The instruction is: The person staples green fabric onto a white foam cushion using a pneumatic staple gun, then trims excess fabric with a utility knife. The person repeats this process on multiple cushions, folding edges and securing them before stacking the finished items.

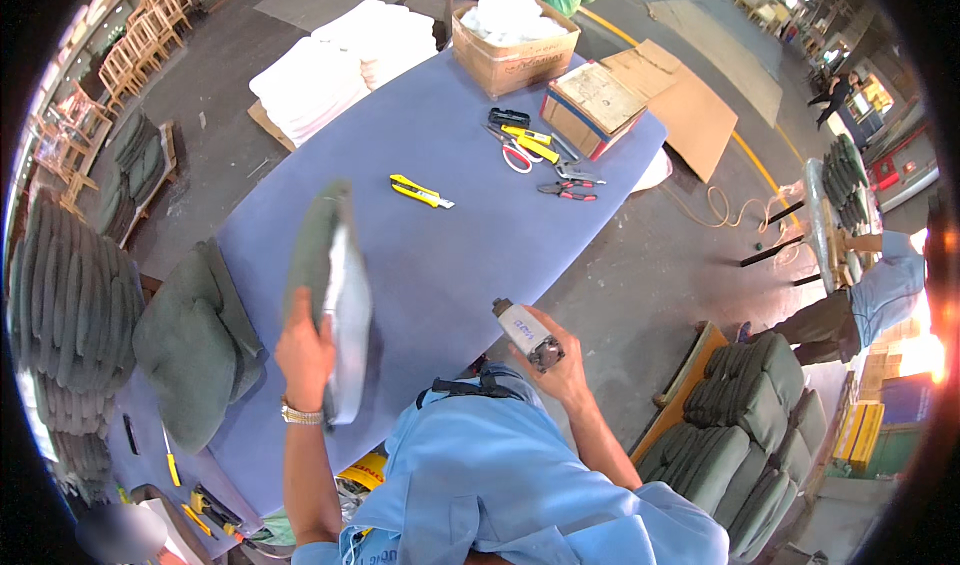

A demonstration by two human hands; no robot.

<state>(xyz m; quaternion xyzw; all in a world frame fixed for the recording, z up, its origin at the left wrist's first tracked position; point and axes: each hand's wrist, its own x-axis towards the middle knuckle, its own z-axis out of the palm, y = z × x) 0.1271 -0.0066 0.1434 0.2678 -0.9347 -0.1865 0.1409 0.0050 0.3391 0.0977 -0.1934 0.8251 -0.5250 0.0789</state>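
Note:
My left hand [306,350] grips a dark green cushion [320,233] by its near part, holding it on edge above the blue tabletop [420,295]. The cushion's right side shows a pale, whitish face, and its outline is slightly blurred. In my right hand [566,367], near the table's right edge, is a small boxy grey-white object [524,330] with dark ends and handwriting on its side. Its exact kind does not show. The fingers of my right hand wrap round its lower end. Left of my left hand lie more green cushions [195,345] on the table.
A yellow box cutter [420,191] lies beyond the cushion. Scissors [517,158], pliers [568,191] and a smaller carton [592,108] lie farther right, by a carton of white stuffing [515,53]. Cushion stacks [75,295] stand left, others [740,405] right. A co-worker [880,290] stands at right.

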